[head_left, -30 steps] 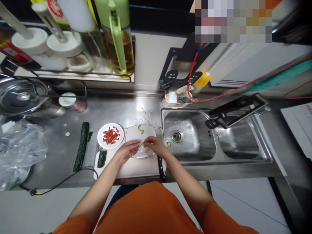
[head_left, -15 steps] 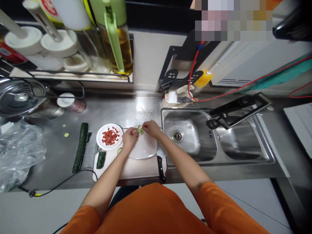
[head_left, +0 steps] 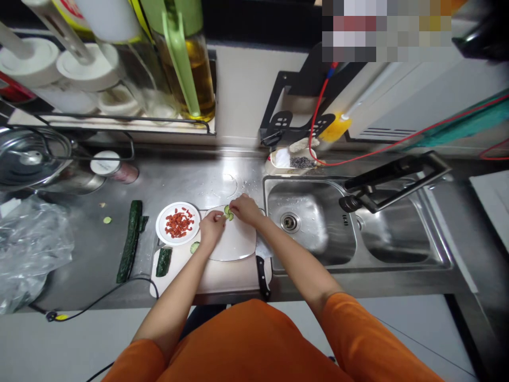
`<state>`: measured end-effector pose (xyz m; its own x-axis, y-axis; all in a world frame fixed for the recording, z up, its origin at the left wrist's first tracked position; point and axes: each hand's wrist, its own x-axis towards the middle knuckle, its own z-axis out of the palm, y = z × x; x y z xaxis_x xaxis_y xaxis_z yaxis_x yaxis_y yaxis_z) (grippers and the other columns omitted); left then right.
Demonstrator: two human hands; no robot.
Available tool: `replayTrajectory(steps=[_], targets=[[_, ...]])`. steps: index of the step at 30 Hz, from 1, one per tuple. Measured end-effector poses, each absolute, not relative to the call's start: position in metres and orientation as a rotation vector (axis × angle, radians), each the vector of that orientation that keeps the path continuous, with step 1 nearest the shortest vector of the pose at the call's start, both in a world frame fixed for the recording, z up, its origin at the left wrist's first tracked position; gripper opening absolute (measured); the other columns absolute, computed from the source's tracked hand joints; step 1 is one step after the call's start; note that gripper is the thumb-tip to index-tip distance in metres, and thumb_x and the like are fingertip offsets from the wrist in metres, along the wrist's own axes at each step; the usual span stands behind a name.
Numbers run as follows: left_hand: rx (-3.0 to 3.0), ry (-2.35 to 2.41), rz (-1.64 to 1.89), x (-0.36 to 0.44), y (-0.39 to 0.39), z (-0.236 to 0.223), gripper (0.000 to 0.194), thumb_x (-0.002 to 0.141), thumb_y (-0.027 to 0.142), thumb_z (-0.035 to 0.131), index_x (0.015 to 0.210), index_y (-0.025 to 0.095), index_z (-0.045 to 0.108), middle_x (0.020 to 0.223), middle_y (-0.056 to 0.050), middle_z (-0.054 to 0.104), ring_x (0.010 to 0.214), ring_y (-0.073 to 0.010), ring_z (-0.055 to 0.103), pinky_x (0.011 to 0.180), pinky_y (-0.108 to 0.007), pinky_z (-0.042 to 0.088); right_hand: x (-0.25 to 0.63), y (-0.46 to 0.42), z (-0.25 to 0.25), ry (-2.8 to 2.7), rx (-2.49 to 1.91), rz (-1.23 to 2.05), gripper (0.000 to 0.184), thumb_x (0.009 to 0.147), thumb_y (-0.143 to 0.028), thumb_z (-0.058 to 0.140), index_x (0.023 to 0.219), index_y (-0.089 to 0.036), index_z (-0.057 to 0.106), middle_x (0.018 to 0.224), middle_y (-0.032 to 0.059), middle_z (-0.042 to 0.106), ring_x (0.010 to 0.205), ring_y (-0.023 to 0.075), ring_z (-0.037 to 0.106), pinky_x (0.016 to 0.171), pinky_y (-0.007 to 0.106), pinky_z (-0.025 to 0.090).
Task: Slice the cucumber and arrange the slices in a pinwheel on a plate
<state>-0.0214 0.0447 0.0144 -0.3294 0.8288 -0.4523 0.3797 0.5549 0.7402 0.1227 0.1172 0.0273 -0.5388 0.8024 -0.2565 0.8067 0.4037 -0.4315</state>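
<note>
Over the back part of a white plate (head_left: 234, 244), a few thin green cucumber slices (head_left: 229, 213) lie grouped between my hands. My left hand (head_left: 212, 228) comes in from the left, its fingers pinched on the pale edge of a cucumber slice. From the right, my right hand (head_left: 245, 209) pinches a slice at the group's back edge; its fingertips partly cover it. The plate rests on a white cutting board (head_left: 178, 284). A cut cucumber piece (head_left: 163, 262) and a cucumber round (head_left: 194, 247) lie on the board, left of my left forearm.
A small white plate (head_left: 159, 229) holds chopped red pieces (head_left: 178, 223). A knife (head_left: 261, 276) lies at the board's right end, beside the sink (head_left: 310, 223). Leftward are a long cucumber (head_left: 129, 241), a black cable (head_left: 99, 297) and a plastic bag (head_left: 35, 249).
My right hand has shifted slightly left and back at the cucumber slices. My left hand stays nearly in place. The whole view has moved a little.
</note>
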Motion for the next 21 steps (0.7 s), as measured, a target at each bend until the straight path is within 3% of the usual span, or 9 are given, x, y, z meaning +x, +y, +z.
replayTrajectory(steps=[21], targets=[[1.340,2.035,0.573,-0.0193,0.0458,0.0088,0.020,0.076,0.027,0.053,0.092,0.022,0.065,0.073,-0.001,0.067,0.070,-0.0167,0.059,0.069,-0.025,0.040,0.1226,0.1124,0.0240,2.654,1.519,-0.723,0.021,0.089,-0.023,0.044,0.090,-0.021,0.065,0.092,0.0058,0.064,0.095,0.0215,0.043,0.068,0.029,0.028]])
